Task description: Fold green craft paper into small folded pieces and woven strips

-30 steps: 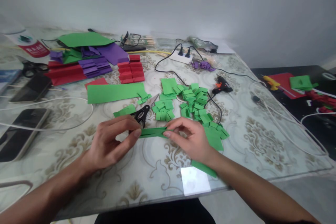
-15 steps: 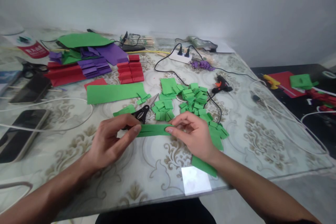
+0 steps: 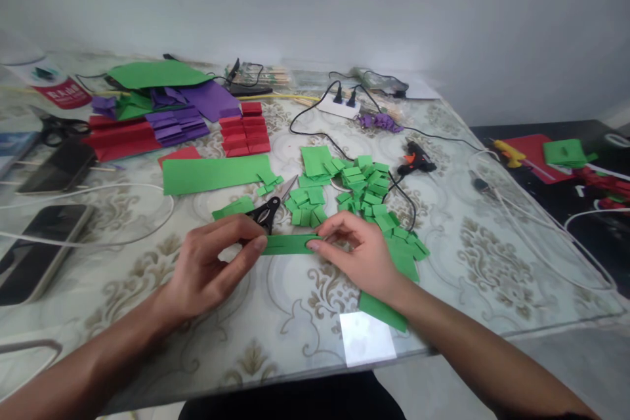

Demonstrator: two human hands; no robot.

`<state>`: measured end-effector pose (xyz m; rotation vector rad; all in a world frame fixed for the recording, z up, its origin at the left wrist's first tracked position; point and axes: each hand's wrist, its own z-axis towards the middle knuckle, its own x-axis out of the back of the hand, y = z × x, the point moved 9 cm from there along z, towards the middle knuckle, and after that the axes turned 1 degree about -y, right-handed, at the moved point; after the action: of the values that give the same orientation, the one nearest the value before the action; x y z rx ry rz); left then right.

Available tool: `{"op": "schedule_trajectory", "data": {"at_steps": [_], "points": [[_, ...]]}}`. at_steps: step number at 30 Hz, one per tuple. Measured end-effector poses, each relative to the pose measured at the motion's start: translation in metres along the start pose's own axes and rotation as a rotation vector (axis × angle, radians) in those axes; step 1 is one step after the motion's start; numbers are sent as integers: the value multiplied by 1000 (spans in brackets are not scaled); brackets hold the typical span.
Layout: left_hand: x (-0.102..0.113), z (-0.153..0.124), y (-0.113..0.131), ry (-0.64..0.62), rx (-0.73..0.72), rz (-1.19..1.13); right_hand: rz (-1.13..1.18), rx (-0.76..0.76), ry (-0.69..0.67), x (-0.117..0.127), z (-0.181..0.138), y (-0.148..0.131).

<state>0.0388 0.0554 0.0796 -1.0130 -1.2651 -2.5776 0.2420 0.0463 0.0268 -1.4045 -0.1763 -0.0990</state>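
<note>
A green paper strip (image 3: 288, 245) with a lengthwise line along its middle is stretched level between my two hands. My left hand (image 3: 211, 262) pinches its left end between thumb and fingers. Its right end is pinched by my right hand (image 3: 361, 252). Just beyond the strip lie black-handled scissors (image 3: 268, 212), blades pointing away to the right, their handles partly behind my left hand. Small folded green paper pieces (image 3: 361, 184) are heaped past my right hand. A larger green sheet (image 3: 216, 174) lies flat farther back, and more green paper (image 3: 384, 310) sits under my right forearm.
Red folded paper (image 3: 245, 131) and purple folded paper (image 3: 178, 125) lie at the back left. A black glue gun (image 3: 416, 159) rests at the right, its cord near a white power strip (image 3: 339, 105). Phones (image 3: 42, 252) and a white cable (image 3: 123, 244) occupy the left side.
Both hands keep their pinch on the strip. My right hand has shifted slightly left, and the visible stretch of strip between my hands is a bit shorter.
</note>
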Motion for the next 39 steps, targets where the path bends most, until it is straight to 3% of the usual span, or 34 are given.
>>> {"op": "schedule_trajectory", "data": {"at_steps": [6, 15, 26, 39], "points": [[-5, -2, 3, -41, -23, -3, -65, -81, -120, -11, 0, 12], [-6, -3, 4, -37, -44, 45, -98, -105, -65, -4, 1, 17], [1, -1, -2, -9, 51, 51, -10, -15, -3, 1, 1, 6], [7, 0, -9, 57, 111, 31, 95, -22, 51, 6, 0, -5]]}}
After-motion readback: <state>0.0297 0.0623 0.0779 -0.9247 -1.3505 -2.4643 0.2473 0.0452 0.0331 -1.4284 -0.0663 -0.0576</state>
